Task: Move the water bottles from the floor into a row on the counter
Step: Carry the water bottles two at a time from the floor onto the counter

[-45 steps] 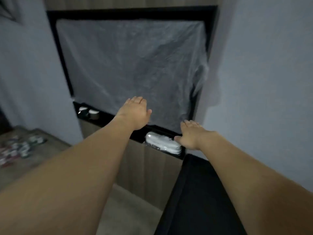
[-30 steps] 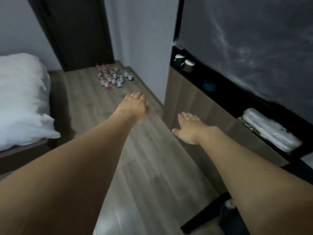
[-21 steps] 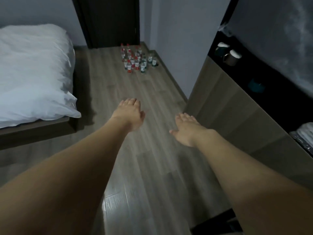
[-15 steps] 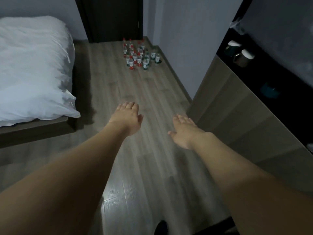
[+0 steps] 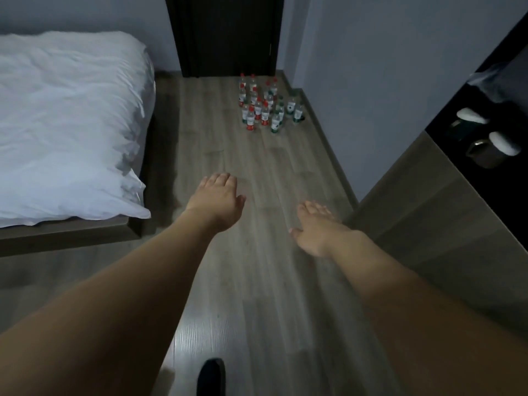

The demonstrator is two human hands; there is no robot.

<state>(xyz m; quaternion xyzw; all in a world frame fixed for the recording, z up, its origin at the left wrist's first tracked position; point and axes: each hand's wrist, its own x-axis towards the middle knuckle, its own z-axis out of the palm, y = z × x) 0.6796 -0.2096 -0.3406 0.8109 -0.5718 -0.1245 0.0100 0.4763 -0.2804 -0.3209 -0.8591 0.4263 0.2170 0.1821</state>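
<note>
Honestly, the dim light makes the water bottles hard to count: I see a tight upright cluster on the wooden floor at twelve o'clock, some with red caps and labels, others green, with the rear ones half hidden behind the front ones. They stand near the dark door and the wall. At two o'clock the counter is cut off by the frame edge; two white-topped cups sit in its dark recess, blurred. My left hand and right hand hover palm-down, fingers straight, holding nothing, well short of the bottles. At nine o'clock lies a bed with white bedding. A dark shoe peeks in at six o'clock.
</note>
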